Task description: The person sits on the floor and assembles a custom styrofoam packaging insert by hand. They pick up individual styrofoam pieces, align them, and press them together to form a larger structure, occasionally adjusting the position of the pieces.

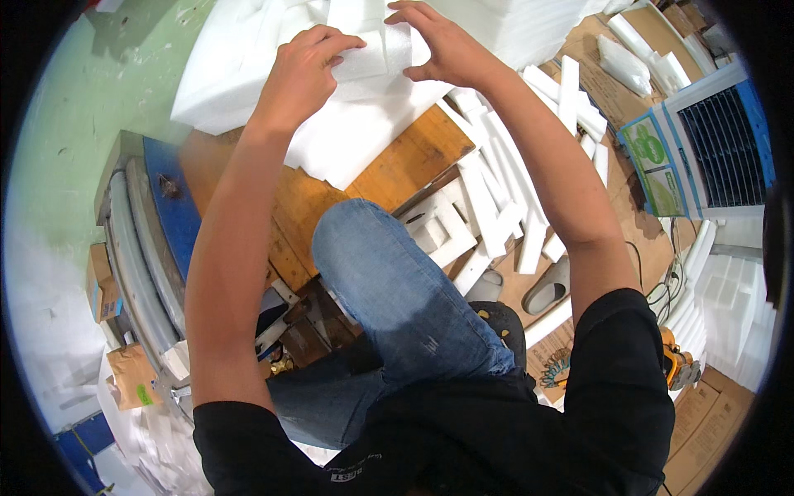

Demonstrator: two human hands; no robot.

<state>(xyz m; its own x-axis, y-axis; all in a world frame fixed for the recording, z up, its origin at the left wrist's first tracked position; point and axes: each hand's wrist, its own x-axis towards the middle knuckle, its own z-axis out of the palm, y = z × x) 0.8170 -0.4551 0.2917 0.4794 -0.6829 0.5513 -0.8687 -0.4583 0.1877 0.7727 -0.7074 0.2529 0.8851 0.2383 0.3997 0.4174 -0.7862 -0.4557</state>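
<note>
Both of my hands are at the top of the head view, over a big stack of white foam [223,78]. My left hand [304,73] is curled at the end of a short white foam block [361,62], its index finger lying along the top and its thumb lower down. My right hand [442,45] spans a narrow foam piece [398,48], with fingers at the far end and thumb at the near end. The two pieces lie side by side, seemingly touching. Under the stack, a white foam sheet [331,140] hangs over a wooden bench [422,157].
Loose foam strips [496,182] lie in a heap on the right, by grey slippers [547,285]. An air cooler [703,145] stands beyond, with cables [674,277] near it. Padded grey rolls [136,240] are on the left. An orange power tool [680,364] sits right.
</note>
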